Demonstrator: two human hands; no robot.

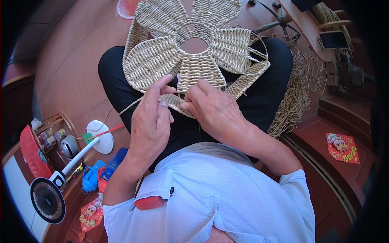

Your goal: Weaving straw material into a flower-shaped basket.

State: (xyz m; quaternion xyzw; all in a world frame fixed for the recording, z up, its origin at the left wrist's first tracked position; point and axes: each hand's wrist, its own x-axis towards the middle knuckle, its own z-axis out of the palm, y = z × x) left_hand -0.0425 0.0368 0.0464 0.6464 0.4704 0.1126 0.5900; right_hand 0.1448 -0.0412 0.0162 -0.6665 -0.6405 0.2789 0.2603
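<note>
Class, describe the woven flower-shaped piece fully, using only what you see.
The woven flower-shaped piece is pale straw-coloured, apparently twisted plant-fibre cord. Five petals ring a round central opening; woven bands show between some. Loose strands show at its right. It lies over the person's dark-trousered knees, left hand and right hand at its near edge.

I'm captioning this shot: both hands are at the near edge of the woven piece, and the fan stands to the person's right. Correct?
Wrong side: the head view shows the fan to the person's left. The left hand and right hand are at the near edge of the woven piece.
</note>
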